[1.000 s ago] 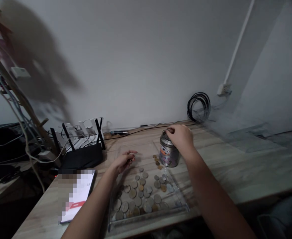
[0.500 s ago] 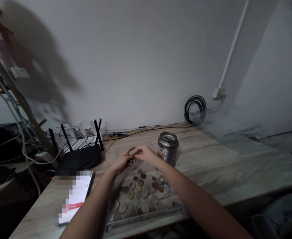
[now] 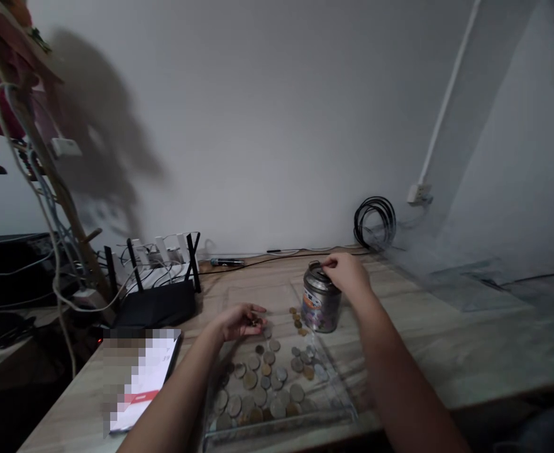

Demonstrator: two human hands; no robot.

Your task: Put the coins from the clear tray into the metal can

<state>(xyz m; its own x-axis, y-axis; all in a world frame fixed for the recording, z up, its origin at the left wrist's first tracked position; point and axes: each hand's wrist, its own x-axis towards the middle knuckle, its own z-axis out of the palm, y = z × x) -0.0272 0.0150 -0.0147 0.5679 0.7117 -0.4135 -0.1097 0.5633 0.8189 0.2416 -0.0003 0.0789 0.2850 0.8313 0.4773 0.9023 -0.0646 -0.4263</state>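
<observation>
My left hand (image 3: 243,322) is palm up with its fingers half curled, holding a few small coins (image 3: 254,321). It hovers over the far part of a clear plastic tray (image 3: 336,371). Inside the tray lie several silver and brass coloured coins (image 3: 260,396), loosely spread. To its right stands a round metal can (image 3: 321,308) with a printed label and a slot in the lid. My right hand (image 3: 347,272) rests over the can's top, thumb and fingers pinched at the slot. A coin seems to be in that pinch, mostly hidden by the fingers.
A black router (image 3: 156,308) with antennas and cables stands on the left. In front of it lies a phone or tablet (image 3: 151,371), partly blurred out. A coiled black cable (image 3: 375,221) leans on the wall, and a dark pen-like item (image 3: 227,262) lies at the back.
My right hand has left my left palm and moved right to the can's lid. My left hand stays over the tray with coins. A short row of brass coins now shows beside the can.
</observation>
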